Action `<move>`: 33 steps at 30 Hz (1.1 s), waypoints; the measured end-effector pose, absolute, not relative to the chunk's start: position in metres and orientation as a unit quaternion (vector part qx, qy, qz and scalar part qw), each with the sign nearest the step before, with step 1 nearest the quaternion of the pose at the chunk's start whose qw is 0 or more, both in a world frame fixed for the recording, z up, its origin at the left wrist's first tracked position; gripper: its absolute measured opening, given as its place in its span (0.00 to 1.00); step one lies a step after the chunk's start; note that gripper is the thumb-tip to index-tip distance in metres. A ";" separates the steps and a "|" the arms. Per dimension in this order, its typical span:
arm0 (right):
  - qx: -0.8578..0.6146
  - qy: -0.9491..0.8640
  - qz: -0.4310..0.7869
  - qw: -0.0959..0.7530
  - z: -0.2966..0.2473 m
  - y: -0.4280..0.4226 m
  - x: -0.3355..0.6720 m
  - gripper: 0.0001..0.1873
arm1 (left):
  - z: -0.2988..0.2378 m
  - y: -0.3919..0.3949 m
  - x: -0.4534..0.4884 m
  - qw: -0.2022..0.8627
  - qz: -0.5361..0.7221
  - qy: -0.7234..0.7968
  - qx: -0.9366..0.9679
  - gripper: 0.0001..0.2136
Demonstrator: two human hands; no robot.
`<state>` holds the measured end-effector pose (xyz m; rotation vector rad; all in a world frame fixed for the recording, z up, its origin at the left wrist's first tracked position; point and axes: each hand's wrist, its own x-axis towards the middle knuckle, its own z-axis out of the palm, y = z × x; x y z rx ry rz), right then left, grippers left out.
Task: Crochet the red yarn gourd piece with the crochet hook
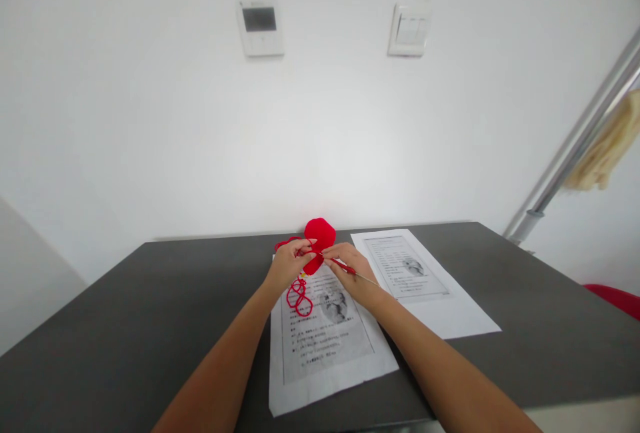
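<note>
Over a printed sheet, my two hands are close together at the far side of the table. My left hand (290,265) is closed, pinching red yarn between thumb and fingers. In my right hand (353,266) is a thin crochet hook (349,268) with a red grip, its metal shaft slanting back over the hand. The hook's tip meets the yarn near my left fingertips; the exact stitch is too small to make out. Just behind my hands sits a red ball of yarn (320,232). Below my left hand, loose loops of red yarn (300,301) lie on the paper.
A printed sheet (330,370) lies beneath my hands on the dark grey table (165,326). Another sheet (435,316) lies to the right. The white wall behind carries a control panel (262,28) and a switch (410,30). A metal pole (575,153) stands right, by a yellowish cloth (603,146).
</note>
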<state>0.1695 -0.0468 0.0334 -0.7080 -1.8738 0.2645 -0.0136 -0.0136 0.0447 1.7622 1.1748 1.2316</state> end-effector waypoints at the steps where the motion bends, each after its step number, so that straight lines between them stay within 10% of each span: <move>1: -0.308 -0.779 0.136 0.530 0.033 -0.047 0.169 0.07 | 0.046 -0.014 -0.015 0.325 0.469 0.449 0.687 0.13; 24: -0.344 -0.579 0.497 0.547 0.050 -0.043 0.178 0.07 | 0.059 -0.019 -0.023 0.360 0.434 0.394 0.726 0.03; 33: -0.304 -0.569 0.515 0.564 0.047 -0.043 0.175 0.09 | 0.052 -0.018 -0.020 0.574 0.421 0.353 0.607 0.09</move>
